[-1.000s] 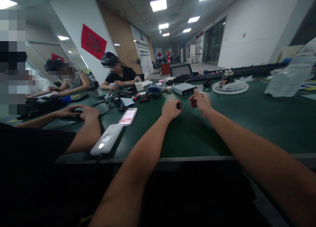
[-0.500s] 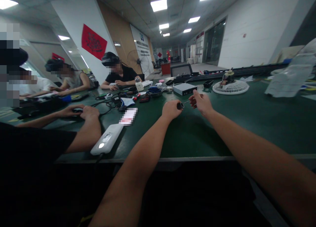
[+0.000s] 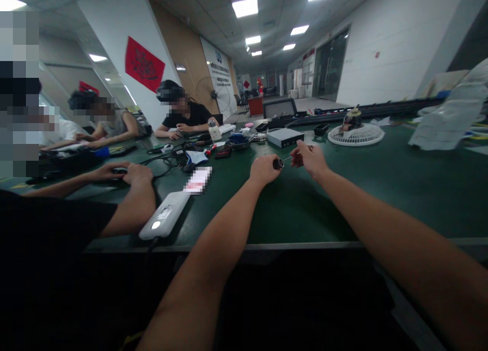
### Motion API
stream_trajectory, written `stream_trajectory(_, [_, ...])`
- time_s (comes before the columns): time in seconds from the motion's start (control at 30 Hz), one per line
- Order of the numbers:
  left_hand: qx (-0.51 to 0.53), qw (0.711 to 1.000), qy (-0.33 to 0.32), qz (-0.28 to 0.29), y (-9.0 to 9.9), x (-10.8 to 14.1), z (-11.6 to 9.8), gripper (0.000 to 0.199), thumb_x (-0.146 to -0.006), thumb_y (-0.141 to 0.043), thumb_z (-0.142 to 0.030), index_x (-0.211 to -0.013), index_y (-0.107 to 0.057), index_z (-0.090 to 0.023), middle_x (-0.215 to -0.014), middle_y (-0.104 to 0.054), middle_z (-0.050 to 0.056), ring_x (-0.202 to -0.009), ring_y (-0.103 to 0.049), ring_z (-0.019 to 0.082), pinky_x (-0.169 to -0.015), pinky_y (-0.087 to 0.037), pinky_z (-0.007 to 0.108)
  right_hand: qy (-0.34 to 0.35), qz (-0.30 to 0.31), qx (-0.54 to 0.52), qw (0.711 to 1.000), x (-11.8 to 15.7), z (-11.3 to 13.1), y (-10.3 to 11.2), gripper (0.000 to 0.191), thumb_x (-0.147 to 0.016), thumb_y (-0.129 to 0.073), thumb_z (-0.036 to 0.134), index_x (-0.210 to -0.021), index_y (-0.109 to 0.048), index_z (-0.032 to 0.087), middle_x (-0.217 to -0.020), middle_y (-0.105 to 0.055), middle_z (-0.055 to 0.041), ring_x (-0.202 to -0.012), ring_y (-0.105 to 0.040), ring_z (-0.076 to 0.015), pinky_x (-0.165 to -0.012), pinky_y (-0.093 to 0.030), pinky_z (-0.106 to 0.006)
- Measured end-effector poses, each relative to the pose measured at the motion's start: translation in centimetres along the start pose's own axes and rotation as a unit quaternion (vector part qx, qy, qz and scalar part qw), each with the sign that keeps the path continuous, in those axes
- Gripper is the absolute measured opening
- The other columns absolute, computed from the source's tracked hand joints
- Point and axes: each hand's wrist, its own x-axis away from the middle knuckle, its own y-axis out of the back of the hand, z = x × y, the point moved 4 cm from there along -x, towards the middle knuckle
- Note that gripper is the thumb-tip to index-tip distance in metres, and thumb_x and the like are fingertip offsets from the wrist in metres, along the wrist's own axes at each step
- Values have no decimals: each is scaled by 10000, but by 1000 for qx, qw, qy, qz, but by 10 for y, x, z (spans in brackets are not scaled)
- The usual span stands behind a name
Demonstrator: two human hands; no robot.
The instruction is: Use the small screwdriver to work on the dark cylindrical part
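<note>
Above the green workbench (image 3: 381,198): small screwdriver (image 3: 278,163) held in mid-air, clear of the surface. Left hand (image 3: 265,169) curled round the black handle, fingers pressed together. Right hand (image 3: 309,159) at the far end, fingers apparently pinching the thin metal shaft, exact grip too small to tell. Grey metal box (image 3: 285,137) just beyond, white desk fan (image 3: 355,135) further right. Co-worker's hands (image 3: 137,174) well apart on the left, near a white device (image 3: 163,216).
</note>
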Motion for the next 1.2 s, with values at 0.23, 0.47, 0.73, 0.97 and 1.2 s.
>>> stream_trajectory(0.23, [-2, 1000, -11, -3, 1, 0, 0, 252, -815, -679, -310, -1046, -724, -222, -987, -745, 89, -946, -673, 255, -877, -514, 376, -5, 10, 4, 1000, 0, -2, -2, 528, -947, -509, 589, -677, -635, 153, -560, -609, -63, -486, -641, -166, -428, -426, -249])
stream_trajectory(0.47, [-11, 1000, -8, -3, 2, 0, 0, 241, -818, -678, -332, -1033, -721, -233, -985, -749, 77, -938, -678, 252, -856, -523, 362, -1, -8, 14, 1000, -1, -1, 0, 487, -940, -543, 573, -726, -659, 151, -612, -639, -59, -494, -649, -153, -408, -433, -228])
stream_trajectory(0.73, [2, 1000, 5, 2, 0, 0, 2, 300, -831, -673, -295, -1126, -696, -251, -1035, -744, 84, -991, -678, 259, -902, -515, 375, -27, 9, -24, 999, 0, -3, -2, 490, -945, -516, 587, -737, -652, 164, -629, -664, -63, -516, -652, -156, -443, -461, -242])
stream_trajectory(0.97, [-6, 1000, 19, -1, -2, 0, 4, 316, -815, -690, -282, -1127, -655, -244, -1025, -738, 75, -972, -680, 255, -877, -516, 359, -44, 22, 4, 999, 2, -3, -3, 519, -931, -511, 624, -725, -643, 166, -628, -660, -74, -536, -653, -164, -461, -458, -247])
stream_trajectory(1.2, [-16, 1000, 15, 2, -1, -1, 4, 289, -816, -690, -274, -1103, -677, -247, -1027, -742, 75, -977, -677, 256, -888, -514, 367, -17, 26, 39, 999, 3, 2, -4, 512, -922, -533, 624, -741, -639, 157, -656, -665, -87, -537, -646, -162, -455, -444, -252])
